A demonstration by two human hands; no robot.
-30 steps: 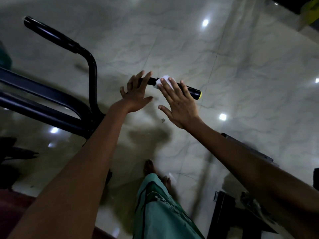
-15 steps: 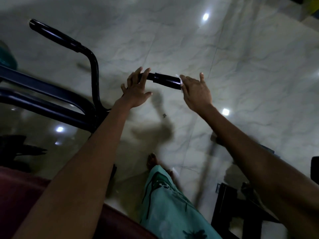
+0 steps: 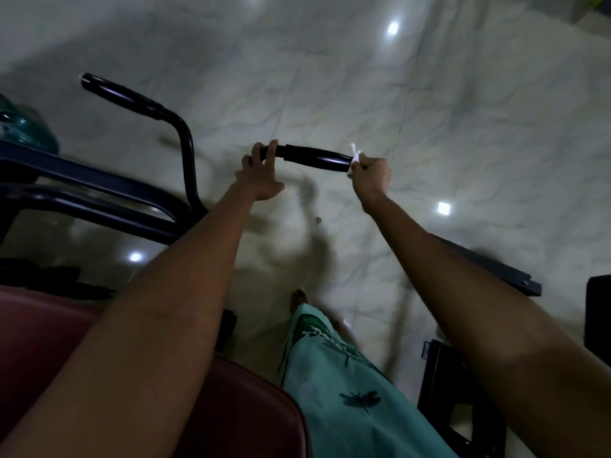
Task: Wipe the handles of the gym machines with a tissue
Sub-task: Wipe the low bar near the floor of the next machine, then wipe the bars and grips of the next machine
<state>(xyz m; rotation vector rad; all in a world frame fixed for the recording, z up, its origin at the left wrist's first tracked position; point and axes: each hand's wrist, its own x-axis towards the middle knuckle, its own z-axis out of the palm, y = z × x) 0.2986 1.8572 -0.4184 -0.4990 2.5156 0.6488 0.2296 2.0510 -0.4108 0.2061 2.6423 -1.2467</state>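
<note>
Head view: glossy black tubular handle point(image 3: 317, 157), long axis running left to right, its right end tipped slightly down. Left hand point(image 3: 259, 175) has its fingers hooked over the bare left end. Right hand point(image 3: 372, 175) is fisted round crumpled white tissue point(image 3: 354, 158) at the right tip, above the marbled floor point(image 3: 463, 127).

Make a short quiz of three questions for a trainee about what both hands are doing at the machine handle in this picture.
1. True or false: the tissue is at the free end of the near handle.
2. Which hand holds the tissue? A) left hand B) right hand
3. Fill in: the left hand touches the handle's ____ end, nearest the frame.

Key:
1. True.
2. B, the right hand grips it.
3. Inner.
</note>
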